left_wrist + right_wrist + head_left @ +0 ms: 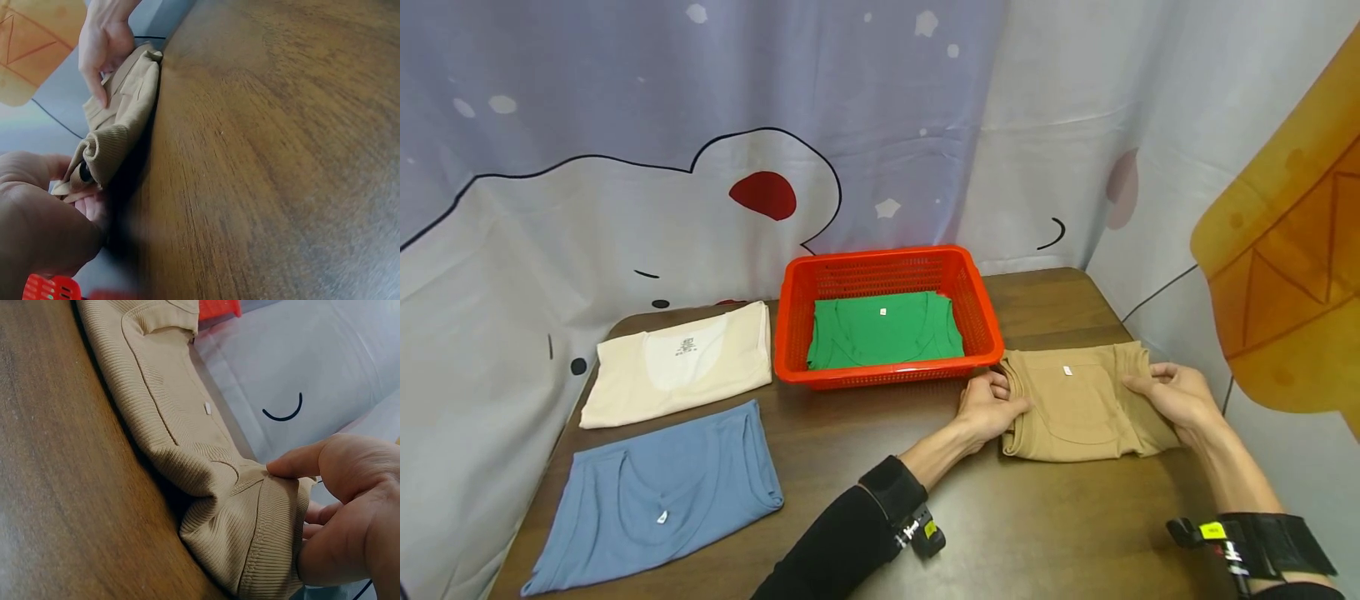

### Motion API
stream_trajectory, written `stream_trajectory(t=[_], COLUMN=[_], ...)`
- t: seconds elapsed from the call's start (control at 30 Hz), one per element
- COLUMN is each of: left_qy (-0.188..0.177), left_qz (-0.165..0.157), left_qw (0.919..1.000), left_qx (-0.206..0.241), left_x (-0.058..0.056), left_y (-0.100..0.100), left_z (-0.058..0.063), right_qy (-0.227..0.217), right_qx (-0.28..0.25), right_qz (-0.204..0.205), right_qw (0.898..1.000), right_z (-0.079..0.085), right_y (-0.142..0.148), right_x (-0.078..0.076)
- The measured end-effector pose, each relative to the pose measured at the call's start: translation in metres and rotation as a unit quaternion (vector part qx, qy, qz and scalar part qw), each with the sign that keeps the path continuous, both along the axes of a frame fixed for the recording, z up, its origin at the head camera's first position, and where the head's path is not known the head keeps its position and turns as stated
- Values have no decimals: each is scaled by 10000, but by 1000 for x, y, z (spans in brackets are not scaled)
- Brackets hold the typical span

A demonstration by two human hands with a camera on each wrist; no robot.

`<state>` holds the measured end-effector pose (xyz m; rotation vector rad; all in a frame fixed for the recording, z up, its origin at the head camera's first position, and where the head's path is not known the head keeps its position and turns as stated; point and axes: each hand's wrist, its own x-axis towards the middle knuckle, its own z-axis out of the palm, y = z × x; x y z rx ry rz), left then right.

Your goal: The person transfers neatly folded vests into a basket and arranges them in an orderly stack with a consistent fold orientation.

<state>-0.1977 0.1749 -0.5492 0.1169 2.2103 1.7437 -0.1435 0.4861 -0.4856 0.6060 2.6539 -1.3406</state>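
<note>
Right grip [362, 515] on ribbed cloth [187, 453]

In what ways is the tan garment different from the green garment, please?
The tan garment is sandy brown, while the green garment is bright green. The tan garment is held at its sides by both hands, the left hand and the right hand; the green garment lies untouched inside the red basket. Both are folded and show a small white tag.

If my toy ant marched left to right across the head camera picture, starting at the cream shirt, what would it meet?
Cream shirt → red basket with the green shirt inside → left hand → tan shirt → right hand.
</note>
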Motion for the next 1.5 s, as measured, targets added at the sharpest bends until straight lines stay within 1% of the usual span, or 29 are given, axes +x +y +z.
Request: stream_trajectory(t=[0.13, 0.2, 0.37, 0.4, 0.6, 0.7, 0.83, 1.07, 1.13, 1.27, 1.4, 1.5], left_qy=[-139, -114, 60, 55, -60, 46, 273, 621, 688, 857, 1040, 1065], left_qz=[93, 101, 83, 66, 70, 73, -5, -169, -199, -217, -298, -366], left_qw=[9997, 9996, 9995, 9994, 9983, 9983, 9980, 9963, 9957, 9943, 9925, 9911], left_qx=[177, 219, 289, 338, 577, 570, 574, 568, 587, 597, 573, 703], left_x=[1, 3, 14, 17, 29, 33, 37, 40, 41, 40, 37, 32], left_y=[1, 1, -3, -4, -6, -6, -4, -3, -3, -5, -9, -15], left_z=[-1, 1, 17, 23, 42, 49, 55, 61, 63, 70, 80, 90], right_qy=[52, 91, 210, 244, 355, 455, 655, 931, 1006, 1246, 1491, 1689], right_qx=[128, 211, 282, 278, 73, -62, -218, -382, -406, -616, -1097, -1682], right_qz=[-17, -39, -164, -193, -287, -377, -487, -663, -722, -888, -1005, -1067], right_qw=[9999, 9997, 9992, 9991, 9989, 9982, 9964, 9927, 9915, 9863, 9776, 9653], right_z=[0, 0, 1, 2, 5, 6, 8, 12, 15, 22, 31, 38], right_y=[-3, -3, -4, -4, -5, -7, -10, -16, -18, -23, -28, -32], right_x=[-1, -1, 1, 1, 3, 4, 5, 8, 10, 11, 12, 11])
